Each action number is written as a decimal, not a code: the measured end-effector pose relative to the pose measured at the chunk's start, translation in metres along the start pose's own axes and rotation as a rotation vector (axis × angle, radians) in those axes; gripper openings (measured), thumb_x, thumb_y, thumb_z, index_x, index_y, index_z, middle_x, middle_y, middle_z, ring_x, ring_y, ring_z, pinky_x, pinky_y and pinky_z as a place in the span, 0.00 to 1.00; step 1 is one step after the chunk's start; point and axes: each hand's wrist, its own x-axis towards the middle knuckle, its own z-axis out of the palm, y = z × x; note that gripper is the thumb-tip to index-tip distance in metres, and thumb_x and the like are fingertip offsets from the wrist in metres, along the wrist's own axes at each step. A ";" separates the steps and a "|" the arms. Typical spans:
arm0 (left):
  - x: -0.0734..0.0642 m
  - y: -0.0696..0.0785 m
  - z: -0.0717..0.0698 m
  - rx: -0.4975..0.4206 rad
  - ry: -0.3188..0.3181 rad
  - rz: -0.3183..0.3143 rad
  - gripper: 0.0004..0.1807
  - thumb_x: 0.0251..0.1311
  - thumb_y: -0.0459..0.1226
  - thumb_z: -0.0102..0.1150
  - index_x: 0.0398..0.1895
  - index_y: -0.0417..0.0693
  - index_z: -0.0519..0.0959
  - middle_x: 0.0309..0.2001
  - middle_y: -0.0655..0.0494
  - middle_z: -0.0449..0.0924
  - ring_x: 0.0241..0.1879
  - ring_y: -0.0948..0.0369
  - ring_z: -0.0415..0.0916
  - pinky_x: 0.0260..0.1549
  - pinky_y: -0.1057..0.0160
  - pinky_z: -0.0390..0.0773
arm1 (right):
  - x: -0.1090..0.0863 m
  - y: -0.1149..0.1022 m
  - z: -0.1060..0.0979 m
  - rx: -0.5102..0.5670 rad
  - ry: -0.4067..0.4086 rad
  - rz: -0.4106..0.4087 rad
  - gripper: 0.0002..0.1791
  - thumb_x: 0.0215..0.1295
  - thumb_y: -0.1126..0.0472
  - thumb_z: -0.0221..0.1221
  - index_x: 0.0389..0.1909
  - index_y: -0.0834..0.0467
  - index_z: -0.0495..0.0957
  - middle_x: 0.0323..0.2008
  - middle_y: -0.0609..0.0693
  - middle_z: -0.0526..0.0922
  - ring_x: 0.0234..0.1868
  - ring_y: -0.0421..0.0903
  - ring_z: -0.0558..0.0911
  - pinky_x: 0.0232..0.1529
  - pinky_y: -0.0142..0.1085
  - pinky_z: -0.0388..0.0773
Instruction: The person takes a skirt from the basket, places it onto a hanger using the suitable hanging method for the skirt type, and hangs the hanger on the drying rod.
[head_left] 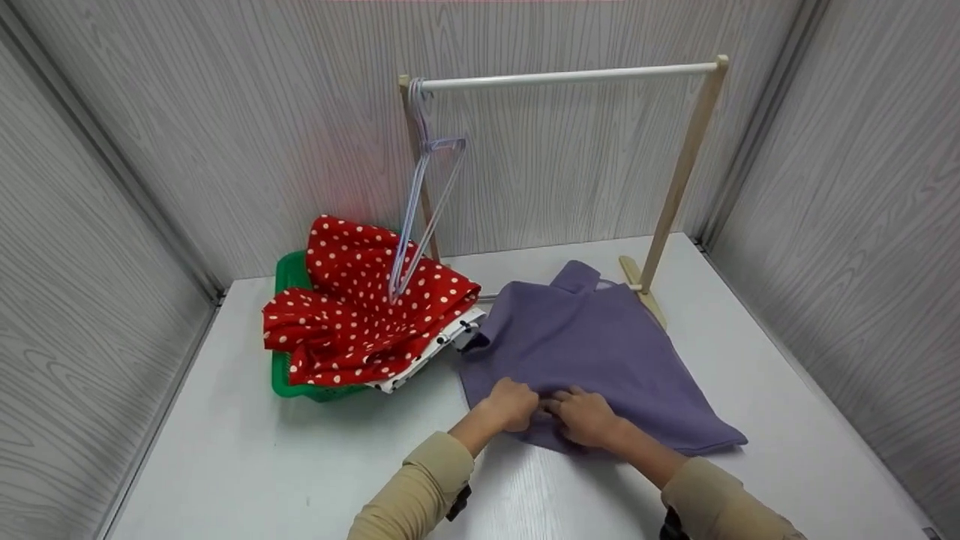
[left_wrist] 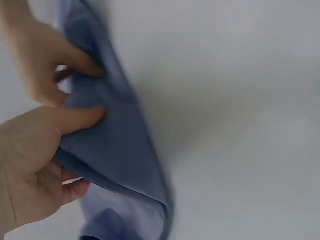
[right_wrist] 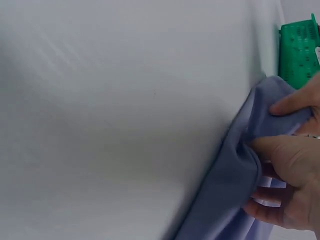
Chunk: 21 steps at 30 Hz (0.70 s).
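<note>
A purple garment (head_left: 592, 345) lies spread on the white table, its near edge gathered between the two hands. My left hand (head_left: 512, 405) grips that edge; in the left wrist view its thumb lies on top of the cloth (left_wrist: 125, 145) with the other fingers curled beneath. Close beside it, my right hand (head_left: 583, 416) pinches the same edge, and the right wrist view has its thumb pressing a fold into the cloth (right_wrist: 220, 195). Some fingertips are hidden under the fabric.
At the left stands a green basket (head_left: 289, 274) heaped with red polka-dot cloth (head_left: 360, 300) and a white dotted piece (head_left: 427, 352). Behind the garment rises a rack with a white rail (head_left: 570, 76) and wooden posts (head_left: 686, 172). Several hangers (head_left: 412, 217) hang at its left end.
</note>
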 end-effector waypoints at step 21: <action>-0.009 -0.032 0.016 -0.063 0.052 -0.136 0.05 0.53 0.36 0.57 0.30 0.44 0.80 0.33 0.50 0.80 0.37 0.55 0.77 0.45 0.55 0.71 | -0.016 0.037 -0.013 -0.115 -0.186 0.247 0.11 0.56 0.66 0.60 0.41 0.63 0.78 0.42 0.56 0.77 0.41 0.58 0.73 0.34 0.53 0.73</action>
